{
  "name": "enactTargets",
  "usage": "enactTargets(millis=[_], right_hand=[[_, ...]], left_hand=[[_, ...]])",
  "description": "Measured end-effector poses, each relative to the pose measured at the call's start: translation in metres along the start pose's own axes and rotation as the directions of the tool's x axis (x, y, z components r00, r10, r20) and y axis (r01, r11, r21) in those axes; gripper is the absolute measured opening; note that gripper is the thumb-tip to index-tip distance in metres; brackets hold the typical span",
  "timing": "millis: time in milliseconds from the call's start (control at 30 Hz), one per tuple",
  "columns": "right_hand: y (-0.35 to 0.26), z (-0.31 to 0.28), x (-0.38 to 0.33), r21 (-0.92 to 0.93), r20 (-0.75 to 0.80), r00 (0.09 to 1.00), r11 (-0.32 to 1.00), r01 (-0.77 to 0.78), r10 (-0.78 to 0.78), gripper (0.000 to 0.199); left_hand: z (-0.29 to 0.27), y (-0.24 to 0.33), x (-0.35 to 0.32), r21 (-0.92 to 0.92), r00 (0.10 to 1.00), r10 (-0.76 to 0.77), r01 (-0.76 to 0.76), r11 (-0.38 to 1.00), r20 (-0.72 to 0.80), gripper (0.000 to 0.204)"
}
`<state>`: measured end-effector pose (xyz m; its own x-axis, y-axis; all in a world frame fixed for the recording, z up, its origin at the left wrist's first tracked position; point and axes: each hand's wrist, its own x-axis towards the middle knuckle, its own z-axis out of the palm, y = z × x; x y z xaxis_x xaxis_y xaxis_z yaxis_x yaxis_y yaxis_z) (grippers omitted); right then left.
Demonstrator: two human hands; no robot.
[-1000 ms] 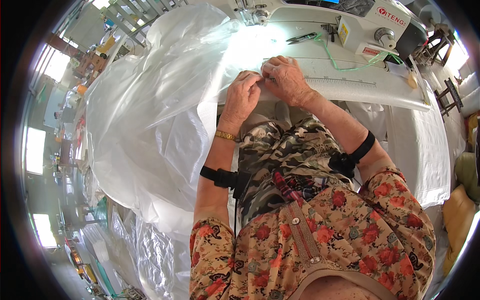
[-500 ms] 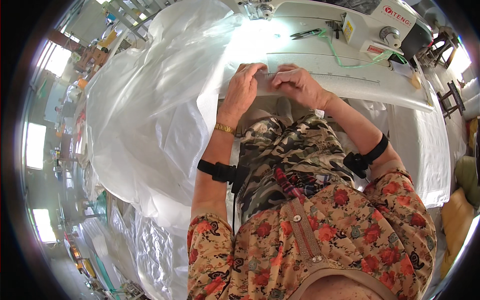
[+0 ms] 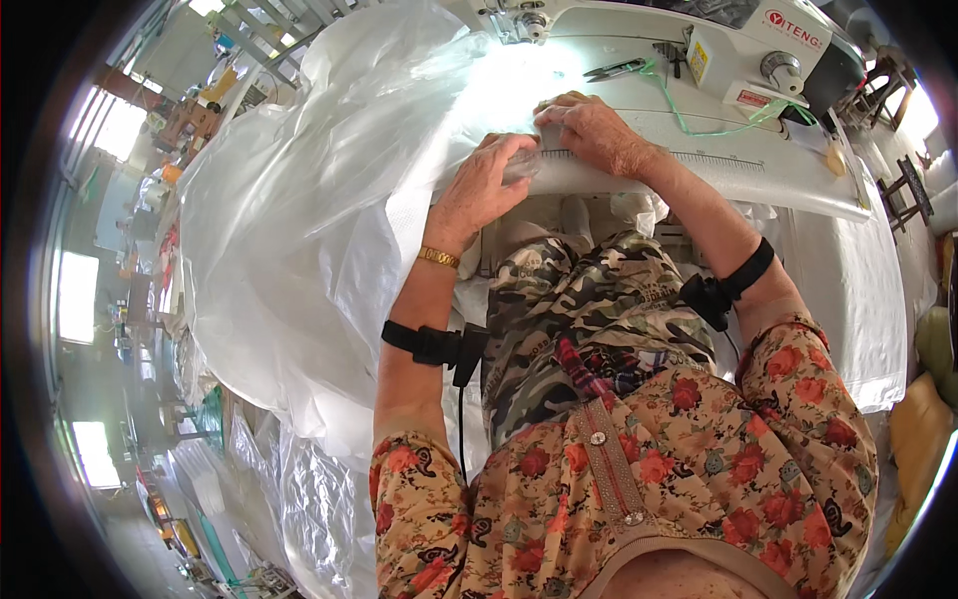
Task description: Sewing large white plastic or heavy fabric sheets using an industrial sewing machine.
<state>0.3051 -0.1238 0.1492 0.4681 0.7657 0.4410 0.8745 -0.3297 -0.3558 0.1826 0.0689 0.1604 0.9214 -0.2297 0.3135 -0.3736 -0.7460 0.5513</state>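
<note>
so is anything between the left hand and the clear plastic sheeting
Nothing visible: the left hand appears right up against the clear plastic sheeting. The dark snips and green cord lie farther right, out of the way.

Looking steeply down from the wearer's head, fisheye-wide, close above the torso point(image 3: 699, 469), facing forward over the near edge of the tabletop point(image 3: 738, 147).
</note>
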Motion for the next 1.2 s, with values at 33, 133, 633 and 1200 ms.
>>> enactTargets(millis=[33, 133, 633, 1200], right_hand=[[-0.002, -0.001, 0.000, 0.016, 0.034, 0.999, 1.000, 0.004, -0.004, 0.038], [-0.003, 0.003, 0.001, -0.024, 0.017, 1.000, 1.000, 0.017, -0.017, 0.036], [-0.004, -0.004, -0.003, 0.049, 0.073, 0.997, 0.999, 0.014, -0.018, 0.025], [-0.006, 0.004, 0.013, -0.025, -0.019, 1.000, 1.000, -0.018, 0.017, 0.030]], left_hand=[[-0.002, 0.000, -0.001, 0.030, 1.000, 0.002, -0.003, 1.000, 0.023, 0.038], [-0.005, 0.001, 0.002, 0.084, 0.999, -0.006, 0.001, 0.996, 0.054, 0.034], [0.001, -0.009, 0.019, 0.142, 0.981, 0.167, -0.152, 0.978, -0.099, 0.010], [0.004, -0.010, 0.029, -0.073, 0.986, -0.036, 0.025, 0.997, -0.160, 0.013]])
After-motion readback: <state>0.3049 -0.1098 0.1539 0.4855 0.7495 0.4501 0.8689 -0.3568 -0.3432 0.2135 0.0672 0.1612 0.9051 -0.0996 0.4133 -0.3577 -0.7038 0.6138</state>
